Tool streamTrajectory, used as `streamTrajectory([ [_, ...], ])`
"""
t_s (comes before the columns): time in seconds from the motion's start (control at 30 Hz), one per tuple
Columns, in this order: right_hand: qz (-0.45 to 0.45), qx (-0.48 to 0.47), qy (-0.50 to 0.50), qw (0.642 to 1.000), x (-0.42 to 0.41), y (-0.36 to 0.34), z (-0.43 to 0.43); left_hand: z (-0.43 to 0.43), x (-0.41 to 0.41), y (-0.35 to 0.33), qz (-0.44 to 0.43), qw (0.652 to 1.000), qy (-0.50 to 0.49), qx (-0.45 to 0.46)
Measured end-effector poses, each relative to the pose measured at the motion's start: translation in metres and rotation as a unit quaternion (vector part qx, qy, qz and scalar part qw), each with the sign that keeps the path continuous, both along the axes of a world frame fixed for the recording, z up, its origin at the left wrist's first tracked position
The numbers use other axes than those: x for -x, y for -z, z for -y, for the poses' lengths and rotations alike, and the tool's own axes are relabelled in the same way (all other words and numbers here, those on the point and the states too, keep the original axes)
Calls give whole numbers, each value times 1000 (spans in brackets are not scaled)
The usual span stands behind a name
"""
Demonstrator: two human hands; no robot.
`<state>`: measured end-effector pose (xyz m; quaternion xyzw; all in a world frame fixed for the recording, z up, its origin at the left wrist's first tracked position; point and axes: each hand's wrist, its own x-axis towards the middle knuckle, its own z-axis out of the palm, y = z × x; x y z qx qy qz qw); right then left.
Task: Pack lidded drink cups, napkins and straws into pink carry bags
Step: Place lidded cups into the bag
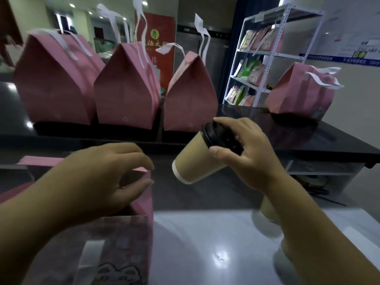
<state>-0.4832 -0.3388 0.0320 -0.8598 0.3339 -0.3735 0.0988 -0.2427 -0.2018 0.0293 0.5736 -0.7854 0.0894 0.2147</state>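
- Kraft-paper cup (197,161), capped with a black lid (218,138), hung tilted in the air above the tabletop's (205,243) far edge. Its base pointed down-left toward the open pink bag (141,223) at the near left corner.
- The right hand (250,157) clamped fingers and thumb around the lid alone (a grip that could pop a loose lid), so levelling the cup before lowering seemed wise.
- The left hand (98,177) lay at the bag's rim, fingers curled and slightly apart. Whether they pinched the paper could not be told. Spreading the mouth wide would probably help.
- The cup should likely go in base first and upright, set down rather than dropped.
- A second cup (267,210) stood under the right forearm, toward the right edge.
- Closed bags (125,89) lined the dark counter (308,140) behind.
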Motion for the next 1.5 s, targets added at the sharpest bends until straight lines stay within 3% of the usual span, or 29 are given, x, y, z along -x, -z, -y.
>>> streamTrajectory([
  [0.17,58,-8,-88,994,-66,-20,-36,-27,-69,4,-13,998,-52,-19],
  [0.3,27,-26,-133,990,-115,-20,-57,-45,-115,12,-14,995,-75,-62],
  [0.53,-172,-8,-161,972,-171,-4,-76,-53,-163,30,-9,988,-91,-126],
  [0.73,-398,4,-192,897,-188,4,-80,-52,-182,45,-3,981,-63,-182],
  [1.0,-533,-19,-151,832,-198,25,-78,-60,-180,57,18,986,-37,-162],
  [1.5,-577,-60,-153,800,-222,74,-75,-69,-173,61,14,990,-52,-127],
])
